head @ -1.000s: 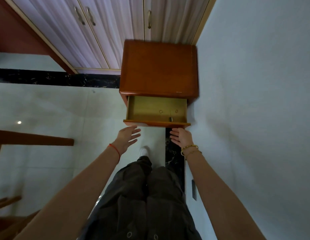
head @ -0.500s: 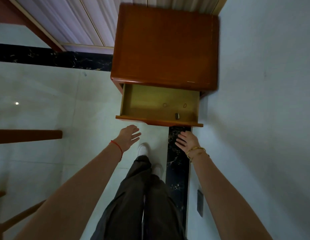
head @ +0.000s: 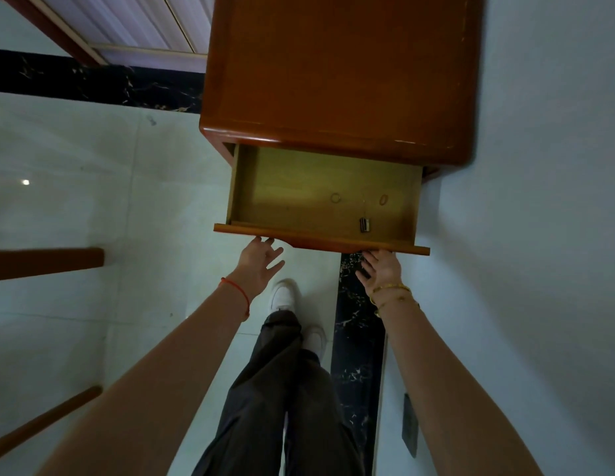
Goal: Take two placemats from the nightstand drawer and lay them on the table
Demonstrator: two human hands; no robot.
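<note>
Oddly, no placemats show anywhere: the nightstand (head: 337, 73) stands at the far side against the right wall, its drawer (head: 319, 231) pulled open toward the person, and the drawer floor looks bare but for two small rings (head: 336, 197) and a little metal piece (head: 364, 225) near the front right. Where the placemats are cannot be told from this view; they may lie in a lower drawer hidden under this one, or somewhere out of frame.

Both hands are at the drawer's front edge. The left hand (head: 261, 261) has a wide grip, fingers spread, fingertips touching or just under the front panel near its left end. The right hand (head: 381, 269) is likewise spread and empty, its fingertips under the panel toward the right end. Neither holds anything.

Placemats would most likely be light, flat and somewhat floppy, so pinching a stack along one long edge or sliding fingers beneath it should serve; a smooth kind could slip apart when carried.

No bench for laying them is clearly visible; only dark wooden rails (head: 45, 262) cross the far-left edge, too cut off to identify. The drawer's underside and the nightstand's front are hidden.
</note>
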